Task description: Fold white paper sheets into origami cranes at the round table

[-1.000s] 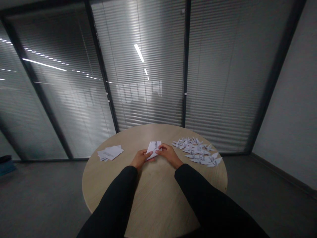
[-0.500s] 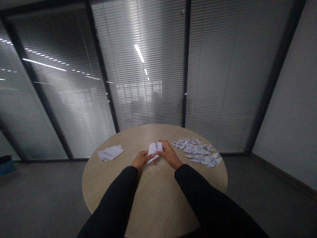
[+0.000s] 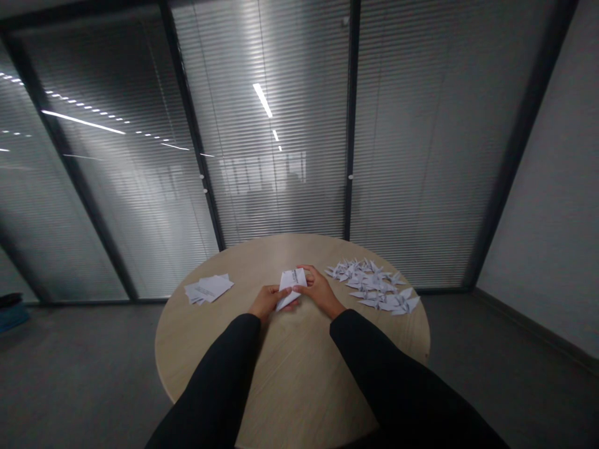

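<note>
A folded white paper with dark print stands partly raised over the middle of the round wooden table. My left hand pinches its lower left edge, fingers closed on it. My right hand grips its right side and top corner, fingers curled over the paper. Both arms wear black sleeves.
A small stack of flat white sheets lies at the table's left. Several folded paper cranes are spread over the right side. Glass walls with closed blinds stand behind the table, and grey floor surrounds it.
My right hand has moved up along the paper's right side to its top corner, and the paper has tilted a little. My left hand has stayed in place.
</note>
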{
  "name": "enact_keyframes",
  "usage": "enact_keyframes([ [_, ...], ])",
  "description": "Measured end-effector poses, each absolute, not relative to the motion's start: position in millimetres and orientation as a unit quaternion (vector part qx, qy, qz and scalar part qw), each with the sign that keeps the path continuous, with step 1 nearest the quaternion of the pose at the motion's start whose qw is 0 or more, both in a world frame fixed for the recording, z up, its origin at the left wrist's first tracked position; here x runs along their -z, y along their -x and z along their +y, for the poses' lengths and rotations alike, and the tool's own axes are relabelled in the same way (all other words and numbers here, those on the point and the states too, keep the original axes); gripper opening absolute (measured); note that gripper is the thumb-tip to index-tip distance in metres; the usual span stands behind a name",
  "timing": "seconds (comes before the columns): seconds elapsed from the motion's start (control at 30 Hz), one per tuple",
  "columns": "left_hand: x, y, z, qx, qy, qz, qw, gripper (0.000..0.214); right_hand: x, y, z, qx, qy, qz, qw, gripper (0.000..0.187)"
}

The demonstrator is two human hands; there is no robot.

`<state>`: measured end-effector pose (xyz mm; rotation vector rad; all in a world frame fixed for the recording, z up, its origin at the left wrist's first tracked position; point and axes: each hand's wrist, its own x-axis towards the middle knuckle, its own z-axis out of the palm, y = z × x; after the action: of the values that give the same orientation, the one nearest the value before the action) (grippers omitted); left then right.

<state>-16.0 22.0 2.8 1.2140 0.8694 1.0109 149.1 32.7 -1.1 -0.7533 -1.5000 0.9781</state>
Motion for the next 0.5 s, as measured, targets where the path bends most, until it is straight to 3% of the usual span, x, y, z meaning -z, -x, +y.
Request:
enact_keyframes([
  [0.5, -2.0, 16.1, 21.5, -0.429, -0.543, 0.370, 0.620, 0.041, 4.4, -152.1, 36.9, -0.397, 0.340, -0.643, 0.559, 0.057],
])
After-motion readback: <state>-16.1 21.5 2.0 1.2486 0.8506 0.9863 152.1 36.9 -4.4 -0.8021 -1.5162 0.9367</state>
